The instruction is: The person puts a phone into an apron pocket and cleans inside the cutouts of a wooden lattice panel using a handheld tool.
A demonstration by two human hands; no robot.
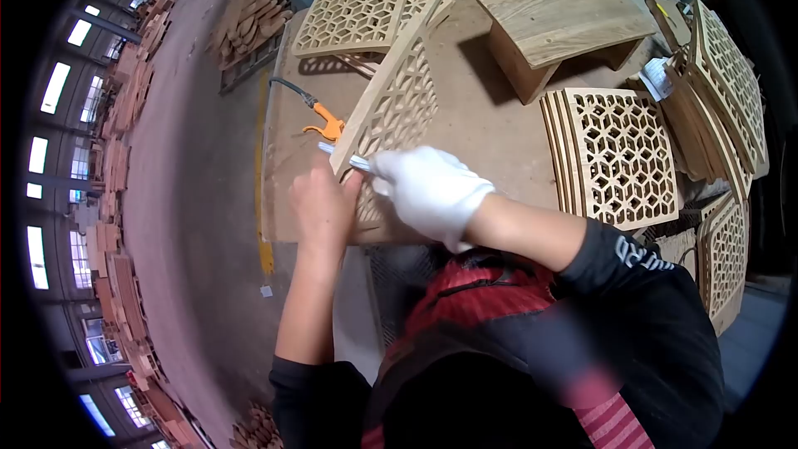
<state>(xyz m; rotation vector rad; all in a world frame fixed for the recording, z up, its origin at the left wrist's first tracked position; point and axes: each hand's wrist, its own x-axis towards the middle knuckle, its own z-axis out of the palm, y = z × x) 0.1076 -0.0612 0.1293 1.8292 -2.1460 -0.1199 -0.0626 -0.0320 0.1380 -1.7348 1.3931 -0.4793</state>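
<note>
A wooden lattice panel (pixel 397 104) stands tilted on its edge, its thick frame side running up and away from me. My left hand (pixel 322 206), bare and slightly blurred, is closed around the panel's near corner. My right hand (pixel 428 191), in a white glove, grips a thin silver metal tool (pixel 359 163) whose kind I cannot make out. The tool lies across the panel's edge near that corner, and its far end shows on the other side. Just beyond my left hand is an orange air blow gun (pixel 330 125) with a hose.
The workbench (pixel 474 137) carries a wooden stool-like piece (pixel 565 21), a stack of lattice panels (pixel 623 158) at right and more lattice panels (pixel 357 10) at the back left. Other panels (pixel 731 83) lean at the far right. Wood pieces (pixel 249 18) are piled beyond the bench's left edge.
</note>
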